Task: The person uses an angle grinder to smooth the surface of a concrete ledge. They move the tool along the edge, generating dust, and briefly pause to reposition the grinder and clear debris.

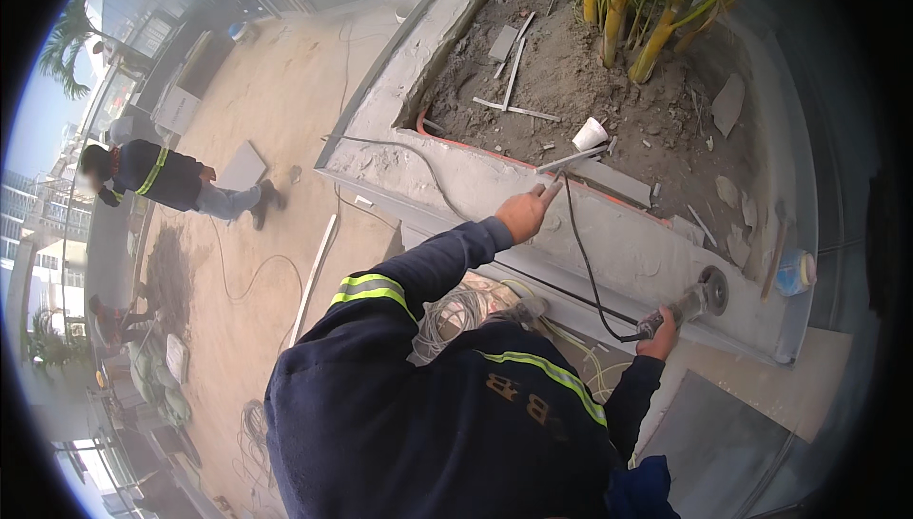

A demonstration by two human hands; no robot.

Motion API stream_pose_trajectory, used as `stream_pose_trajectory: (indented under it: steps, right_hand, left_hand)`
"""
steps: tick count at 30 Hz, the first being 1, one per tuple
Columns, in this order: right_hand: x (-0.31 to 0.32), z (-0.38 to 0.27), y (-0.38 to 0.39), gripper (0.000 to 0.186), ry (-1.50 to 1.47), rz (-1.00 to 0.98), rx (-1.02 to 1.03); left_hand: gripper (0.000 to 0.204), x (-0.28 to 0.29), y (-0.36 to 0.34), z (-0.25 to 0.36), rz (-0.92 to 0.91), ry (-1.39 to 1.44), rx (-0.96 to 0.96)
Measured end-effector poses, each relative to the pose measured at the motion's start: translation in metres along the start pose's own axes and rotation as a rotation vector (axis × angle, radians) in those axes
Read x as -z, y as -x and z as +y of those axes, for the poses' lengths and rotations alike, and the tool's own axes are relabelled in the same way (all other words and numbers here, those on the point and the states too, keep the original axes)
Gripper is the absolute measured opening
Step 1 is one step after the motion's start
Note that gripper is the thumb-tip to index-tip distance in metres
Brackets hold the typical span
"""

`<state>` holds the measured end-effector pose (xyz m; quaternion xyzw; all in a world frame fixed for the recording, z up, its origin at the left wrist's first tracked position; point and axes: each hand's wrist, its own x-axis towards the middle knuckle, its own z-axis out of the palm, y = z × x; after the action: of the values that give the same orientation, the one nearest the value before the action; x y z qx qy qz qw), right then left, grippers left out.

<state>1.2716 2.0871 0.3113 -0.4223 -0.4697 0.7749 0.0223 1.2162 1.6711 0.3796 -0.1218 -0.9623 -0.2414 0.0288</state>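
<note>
My right hand [659, 333] is closed round the body of an angle grinder [687, 308]. Its round disc [713, 291] is over the grey concrete ledge of the planter [609, 234], close to the right end. A black cord [582, 257] runs from the grinder's rear up over the ledge. My left hand [525, 213] is stretched over the ledge's inner side, two fingers extended and apart. Just beyond its fingertips lies a thin pale strip [571, 159]; whether they touch it is too small to tell. A white cup [591, 134] lies tipped beside that strip.
Soil [561, 72] with yellow-stemmed plants [618, 15], strips and broken tile pieces fills the planter. A blue-and-white container [795, 272] stands at its right corner. Coiled cables [455, 314] lie below the ledge. At left, another person [157, 176] stands on the dusty floor, where cords trail.
</note>
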Motion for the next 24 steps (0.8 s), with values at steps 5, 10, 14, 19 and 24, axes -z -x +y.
stream_pose_trajectory:
  steps: [5, 10, 14, 19, 24]
  right_hand:
    - [0.007, -0.017, 0.019, 0.028, 0.163, 0.03, 0.102]
    - [0.038, -0.037, 0.004, 0.027, 0.185, -0.047, 0.018]
    - [0.033, -0.067, 0.017, 0.026, 0.314, -0.073, 0.046]
    - [0.054, -0.08, 0.0, 0.023, 0.438, -0.119, -0.01]
    - [0.046, -0.096, 0.009, 0.021, 0.552, -0.103, 0.038]
  left_hand:
    - [0.066, 0.123, 0.088, -0.104, 0.181, -0.41, 0.29]
    - [0.019, 0.225, 0.211, -0.226, 0.839, -0.474, 0.539]
    - [0.041, 0.252, 0.309, -0.294, 1.722, 0.655, 1.027]
    - [0.056, 0.318, 0.308, -0.214, 2.316, 0.101, 0.858]
    - [0.076, 0.352, 0.274, -0.1, 2.034, 0.237, 0.339]
